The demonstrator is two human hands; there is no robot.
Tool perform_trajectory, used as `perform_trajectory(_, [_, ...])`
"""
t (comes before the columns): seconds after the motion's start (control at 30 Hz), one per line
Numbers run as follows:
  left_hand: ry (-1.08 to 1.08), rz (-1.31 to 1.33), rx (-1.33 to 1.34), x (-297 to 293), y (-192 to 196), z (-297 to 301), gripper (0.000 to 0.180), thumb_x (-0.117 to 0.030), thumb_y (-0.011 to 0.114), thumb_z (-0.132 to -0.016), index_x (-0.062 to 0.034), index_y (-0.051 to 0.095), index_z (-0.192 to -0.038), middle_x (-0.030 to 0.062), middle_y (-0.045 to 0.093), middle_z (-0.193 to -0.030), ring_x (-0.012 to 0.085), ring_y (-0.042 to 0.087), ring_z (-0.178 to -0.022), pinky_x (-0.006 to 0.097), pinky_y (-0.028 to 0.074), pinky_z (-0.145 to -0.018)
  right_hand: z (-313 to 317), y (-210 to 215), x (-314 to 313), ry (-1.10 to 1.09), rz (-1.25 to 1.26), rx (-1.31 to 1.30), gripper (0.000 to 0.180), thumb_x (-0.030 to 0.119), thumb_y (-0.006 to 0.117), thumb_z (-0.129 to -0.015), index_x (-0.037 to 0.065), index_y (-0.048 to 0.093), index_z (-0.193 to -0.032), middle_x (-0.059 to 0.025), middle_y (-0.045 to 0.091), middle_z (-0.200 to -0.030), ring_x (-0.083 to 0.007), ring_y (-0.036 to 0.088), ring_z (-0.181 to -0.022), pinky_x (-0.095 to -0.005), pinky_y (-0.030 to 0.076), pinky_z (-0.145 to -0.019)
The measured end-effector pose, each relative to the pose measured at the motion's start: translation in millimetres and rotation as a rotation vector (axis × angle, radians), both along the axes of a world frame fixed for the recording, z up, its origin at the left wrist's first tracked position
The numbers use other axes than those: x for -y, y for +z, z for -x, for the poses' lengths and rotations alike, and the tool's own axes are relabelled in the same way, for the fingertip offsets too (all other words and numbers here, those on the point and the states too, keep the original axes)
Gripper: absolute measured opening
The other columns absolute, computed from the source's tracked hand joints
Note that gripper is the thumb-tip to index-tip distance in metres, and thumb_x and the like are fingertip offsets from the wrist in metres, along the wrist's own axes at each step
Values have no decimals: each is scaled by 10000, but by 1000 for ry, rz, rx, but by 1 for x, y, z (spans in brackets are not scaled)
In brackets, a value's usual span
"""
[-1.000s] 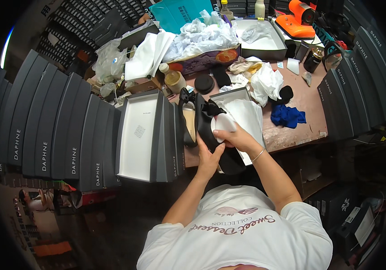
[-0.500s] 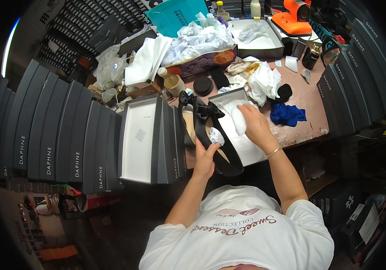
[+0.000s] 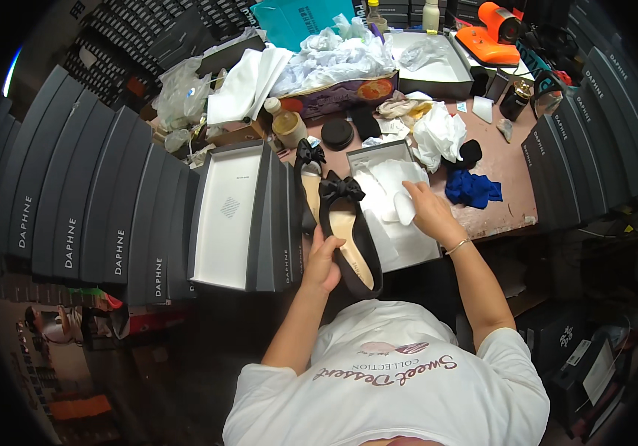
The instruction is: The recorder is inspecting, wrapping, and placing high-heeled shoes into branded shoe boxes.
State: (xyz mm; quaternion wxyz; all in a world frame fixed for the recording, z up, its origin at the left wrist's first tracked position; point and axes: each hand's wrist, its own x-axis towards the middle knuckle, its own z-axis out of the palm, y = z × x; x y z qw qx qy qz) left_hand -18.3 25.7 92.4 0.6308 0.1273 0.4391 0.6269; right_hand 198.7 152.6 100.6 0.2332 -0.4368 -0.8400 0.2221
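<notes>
Now, by the left hand (image 3: 324, 262), a black shoe (image 3: 348, 234) with a glossy bow (image 3: 341, 189) is grasped left of a grey box (image 3: 379, 154), its smooth pale insole (image 3: 354, 250) no longer covered by crumpled paper. A rounded white pad (image 3: 404, 209) is pinched by the right hand (image 3: 435, 215) above creased tissue (image 3: 408, 242). The second shoe (image 3: 310, 186) is partly hidden; whether it is grasped cannot be told.

A crumpled blue cloth (image 3: 473, 189) lies on the pinkish tabletop (image 3: 513, 160).
</notes>
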Motion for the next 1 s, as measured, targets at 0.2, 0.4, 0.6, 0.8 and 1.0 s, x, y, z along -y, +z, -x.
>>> perform_trajectory(0.2, [-1,-91,-17,29,1,-31,794,45,515,-824,-108,124,-1497,89,390,-1360,185,430,-1217,334,368,-1031,42,27,47,212,91,128,173,36,614,-777,39,555,-939,-180,640,-827,-381,630,-787,-444,491,-655])
perform_trajectory(0.4, [81,-45,46,52,6,-25,742,77,484,-805,-124,217,-1467,94,424,-1332,211,454,-1213,351,387,-1032,43,10,62,126,156,-179,225,-25,580,-761,30,510,-968,-226,605,-838,-426,604,-819,-447,475,-692])
perform_trajectory(0.6, [39,38,99,68,11,-19,724,77,476,-786,-99,256,-1454,96,457,-1322,221,468,-1211,365,385,-1043,27,-43,-12,-35,-57,95,351,62,635,-775,15,488,-1091,-214,615,-852,-417,614,-820,-454,497,-750])
perform_trajectory(0.8, [-15,38,124,73,4,-29,734,73,498,-788,-92,248,-1458,86,442,-1334,195,449,-1217,340,362,-1046,39,-92,-3,207,-266,436,200,125,628,-768,22,600,-937,-194,639,-839,-356,640,-738,-474,490,-761])
perform_trajectory(1.0, [24,-36,159,74,-1,-19,755,77,511,-797,-121,219,-1464,84,436,-1331,194,456,-1202,344,384,-1028,33,-88,-8,95,-104,183,109,149,593,-821,54,632,-785,-145,654,-856,-313,620,-861,-463,443,-821])
